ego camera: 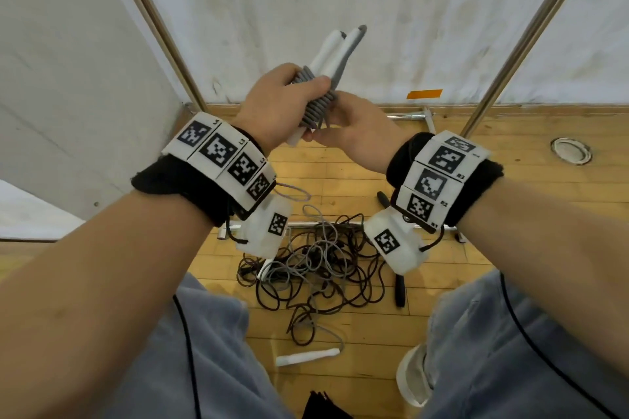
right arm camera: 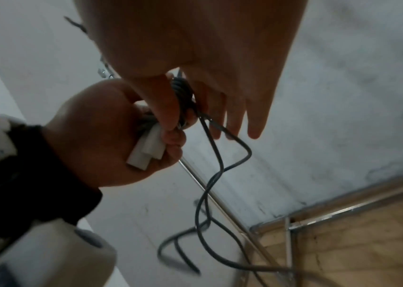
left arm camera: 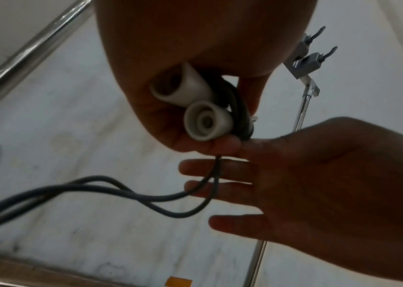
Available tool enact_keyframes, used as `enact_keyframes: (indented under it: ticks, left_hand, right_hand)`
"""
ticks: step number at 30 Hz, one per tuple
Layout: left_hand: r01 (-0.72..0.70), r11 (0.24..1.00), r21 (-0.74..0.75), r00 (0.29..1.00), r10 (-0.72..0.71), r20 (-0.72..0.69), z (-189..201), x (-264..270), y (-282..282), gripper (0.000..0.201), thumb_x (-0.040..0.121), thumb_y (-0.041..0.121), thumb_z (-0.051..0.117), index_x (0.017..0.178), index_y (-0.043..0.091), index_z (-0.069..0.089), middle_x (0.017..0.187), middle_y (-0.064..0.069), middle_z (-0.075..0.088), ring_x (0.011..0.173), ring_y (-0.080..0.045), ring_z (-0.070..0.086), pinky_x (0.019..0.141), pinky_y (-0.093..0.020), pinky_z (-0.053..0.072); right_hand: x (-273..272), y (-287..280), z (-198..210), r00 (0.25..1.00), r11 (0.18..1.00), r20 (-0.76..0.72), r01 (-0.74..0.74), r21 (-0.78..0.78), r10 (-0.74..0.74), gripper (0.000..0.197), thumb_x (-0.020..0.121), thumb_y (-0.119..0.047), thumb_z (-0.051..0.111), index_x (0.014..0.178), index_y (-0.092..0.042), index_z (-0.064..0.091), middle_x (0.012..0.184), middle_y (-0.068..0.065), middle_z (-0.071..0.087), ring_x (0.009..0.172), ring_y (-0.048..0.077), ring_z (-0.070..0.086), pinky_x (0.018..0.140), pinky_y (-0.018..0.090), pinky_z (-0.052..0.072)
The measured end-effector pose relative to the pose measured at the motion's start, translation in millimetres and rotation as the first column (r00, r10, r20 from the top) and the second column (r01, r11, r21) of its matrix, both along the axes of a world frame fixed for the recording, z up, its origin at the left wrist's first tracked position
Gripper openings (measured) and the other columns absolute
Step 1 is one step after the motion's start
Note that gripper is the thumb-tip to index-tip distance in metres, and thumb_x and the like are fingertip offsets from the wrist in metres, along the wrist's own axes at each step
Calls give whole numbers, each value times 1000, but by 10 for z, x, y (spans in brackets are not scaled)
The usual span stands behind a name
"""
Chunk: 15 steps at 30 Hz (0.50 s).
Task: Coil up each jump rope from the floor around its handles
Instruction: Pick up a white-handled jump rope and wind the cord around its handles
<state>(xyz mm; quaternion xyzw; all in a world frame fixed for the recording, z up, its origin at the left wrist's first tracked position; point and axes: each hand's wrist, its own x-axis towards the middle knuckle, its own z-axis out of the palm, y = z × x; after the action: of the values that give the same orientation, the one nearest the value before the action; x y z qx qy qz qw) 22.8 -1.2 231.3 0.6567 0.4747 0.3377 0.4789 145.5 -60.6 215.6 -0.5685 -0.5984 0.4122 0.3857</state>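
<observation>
Left hand: the left hand [ego camera: 282, 102] has its grip closed round the two white handles [ego camera: 332, 53], and the thumb presses on the grey rope [ego camera: 318, 105] wound around them
Right hand: the right hand [ego camera: 354, 133] sits just under the bundle; its thumb and first finger pinch the rope at the low end of the coil, and the other fingers [left arm camera: 220, 186] stick out straight
White handles: they lie side by side, tilted up and away from the person; their round ends [left arm camera: 206, 124] poke out below the left hand
Grey rope: many tight turns sit around the middle of the handles; a loose loop [right arm camera: 220, 169] hangs down from the right hand's pinch
Rope pile: dark and grey ropes [ego camera: 320, 265] lie in a tangle on the wooden floor [ego camera: 510, 201] between the person's knees
Other handles: one white handle [ego camera: 306, 357] lies on the floor near the tangle, and a black handle [ego camera: 400, 289] lies just to the right of it
Wrist bands: black bands with white square tags [ego camera: 218, 150] sit on both wrists
Around: white sheets hang behind shiny metal poles [ego camera: 153, 20], and an orange tape piece [ego camera: 423, 93] sticks low on the sheet
</observation>
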Motion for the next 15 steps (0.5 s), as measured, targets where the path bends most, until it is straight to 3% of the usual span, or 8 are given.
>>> enact_keyframes:
  ticks: [2, 3, 6, 7, 10, 12, 15]
  left_hand:
    - [31, 999, -41, 997, -28, 66, 32, -9, 11, 22, 80, 31, 65, 79, 10, 59, 75, -9, 62, 61, -21, 60, 54, -33, 49]
    - [49, 997, -62, 993, -42, 112, 49, -17, 18, 20, 82, 27, 65, 78, 8, 59, 74, -12, 61, 56, -22, 58, 50, -32, 47]
    - [98, 994, -49, 987, -91, 134, 92, -36, 11, 20, 84, 24, 64, 81, 5, 59, 65, -9, 61, 43, -20, 54, 41, -26, 42]
    - [102, 994, -30, 989, -98, 114, 102, -40, 1, 19, 84, 25, 64, 81, 7, 59, 62, -4, 62, 43, -19, 54, 40, -25, 43]
    - [77, 995, 57, 996, -79, 45, 117, -65, -8, 15, 89, 24, 63, 89, 9, 58, 61, 9, 64, 49, -13, 57, 42, -29, 49]
    - [53, 990, 133, 998, -48, -40, 109, -92, 0, 19, 90, 25, 63, 101, 11, 58, 73, 7, 64, 59, -14, 61, 50, -34, 56]
    - [47, 962, 269, 979, 9, -203, 69, -150, 35, 24, 90, 32, 62, 107, 17, 54, 83, 2, 62, 70, -23, 66, 64, -41, 59]
  right_hand:
    - [7, -12, 18, 979, 998, -199, -45, -34, 37, 31, 84, 9, 56, 115, 6, 51, 103, 14, 63, 95, 20, 61, 91, 28, 48]
    - [20, -20, 20, 968, 996, -247, -64, -55, 48, 27, 85, 12, 52, 112, 7, 52, 99, 15, 63, 92, 20, 60, 89, 29, 47]
    - [45, -20, 2, 969, 994, -244, -54, -94, 30, 17, 89, 8, 47, 85, -6, 56, 75, 9, 58, 73, 23, 60, 79, 42, 47]
    - [48, -9, -7, 975, 995, -224, -32, -95, 10, 19, 91, 4, 46, 79, -9, 53, 66, 6, 51, 63, 20, 56, 71, 40, 47]
    - [71, 26, -24, 997, 996, -54, 58, -61, -61, 16, 95, -9, 45, 80, -12, 51, 60, -1, 38, 51, 14, 39, 61, 33, 38]
    - [123, 41, -38, 987, 997, 144, 77, -8, -75, 16, 97, -17, 44, 88, -11, 56, 59, -4, 37, 50, 11, 34, 55, 26, 33]
    - [179, 9, -73, 928, 998, 369, 42, 36, -53, 30, 100, -24, 37, 94, -10, 63, 59, -5, 40, 50, 10, 37, 48, 19, 29]
